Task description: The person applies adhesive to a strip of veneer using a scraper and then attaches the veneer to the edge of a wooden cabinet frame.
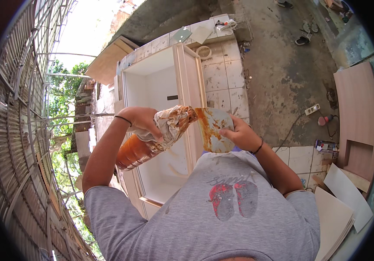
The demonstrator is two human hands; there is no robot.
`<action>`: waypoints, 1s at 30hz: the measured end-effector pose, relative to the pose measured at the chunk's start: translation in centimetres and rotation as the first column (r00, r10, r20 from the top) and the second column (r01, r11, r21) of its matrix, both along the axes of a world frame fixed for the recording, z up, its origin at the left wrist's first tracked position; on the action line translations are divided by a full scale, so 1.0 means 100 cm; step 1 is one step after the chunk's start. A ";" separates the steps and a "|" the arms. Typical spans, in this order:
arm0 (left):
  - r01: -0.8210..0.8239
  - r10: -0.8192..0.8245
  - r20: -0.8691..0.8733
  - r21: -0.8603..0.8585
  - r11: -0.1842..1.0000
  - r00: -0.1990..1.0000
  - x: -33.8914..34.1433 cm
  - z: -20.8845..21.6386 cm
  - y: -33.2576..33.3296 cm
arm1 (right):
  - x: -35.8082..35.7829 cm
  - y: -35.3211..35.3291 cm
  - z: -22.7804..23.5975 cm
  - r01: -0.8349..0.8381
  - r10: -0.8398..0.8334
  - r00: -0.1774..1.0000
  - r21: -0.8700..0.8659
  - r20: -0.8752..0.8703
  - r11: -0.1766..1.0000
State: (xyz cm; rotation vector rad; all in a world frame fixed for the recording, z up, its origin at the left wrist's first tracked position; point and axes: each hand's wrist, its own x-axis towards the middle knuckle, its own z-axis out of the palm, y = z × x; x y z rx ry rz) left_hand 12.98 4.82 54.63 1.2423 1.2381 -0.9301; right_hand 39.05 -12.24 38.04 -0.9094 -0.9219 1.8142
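Note:
My left hand (144,122) is wrapped round a clear plastic bottle (135,152) of orange-brown liquid, tipped on its side. A stained whitish cloth (171,126) is bunched about its upper end, under my fingers. The bottle's brown-smeared mouth points right, at the upper left corner of a thin flat pale sheet (215,130); whether they touch I cannot tell. My right hand (244,135) pinches this sheet by its right side, thumb on its face. Brown-orange smears run down the sheet's left part.
Beneath my hands lies an open white box-like cabinet (152,93) with wooden edges. A tiled ledge (219,65) holds a tape roll (204,52) and small flat pieces. A power strip (312,109) with its cord lies at right, near a wooden panel (360,117) and white boards (334,217).

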 end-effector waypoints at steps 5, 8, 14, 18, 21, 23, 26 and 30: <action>0.015 -0.016 0.023 0.038 0.999 1.000 0.001 0.002 0.000 | 0.001 0.001 0.004 -0.005 0.005 1.000 0.003 0.007 1.000; 0.009 -0.012 0.051 0.067 0.998 0.999 0.003 0.006 -0.003 | 0.001 0.004 0.011 0.014 -0.014 0.999 0.003 -0.029 1.000; 0.139 -0.172 0.157 0.203 0.969 0.973 0.001 0.001 -0.006 | 0.002 0.017 0.021 0.148 -0.149 0.989 0.056 0.007 0.987; 0.090 -0.154 0.240 0.258 0.962 0.959 -0.014 -0.012 -0.015 | 0.005 0.032 0.029 0.291 -0.288 0.956 0.059 -0.063 0.955; 0.028 -0.110 0.293 0.270 0.963 0.950 -0.023 -0.026 -0.015 | 0.010 0.047 0.033 0.372 -0.368 0.928 0.113 -0.057 0.921; 0.013 -0.104 0.306 0.286 0.958 0.946 -0.031 -0.035 -0.016 | 0.010 0.056 0.037 0.408 -0.406 0.913 0.153 -0.046 0.900; -0.057 -0.079 0.380 0.333 0.941 0.921 -0.037 -0.045 -0.013 | 0.008 0.070 0.042 0.469 -0.468 0.882 0.200 -0.056 0.860; -0.140 -0.076 0.479 0.400 0.906 0.874 -0.050 -0.078 0.007 | 0.000 0.090 0.050 0.487 -0.465 0.873 0.254 -0.144 0.836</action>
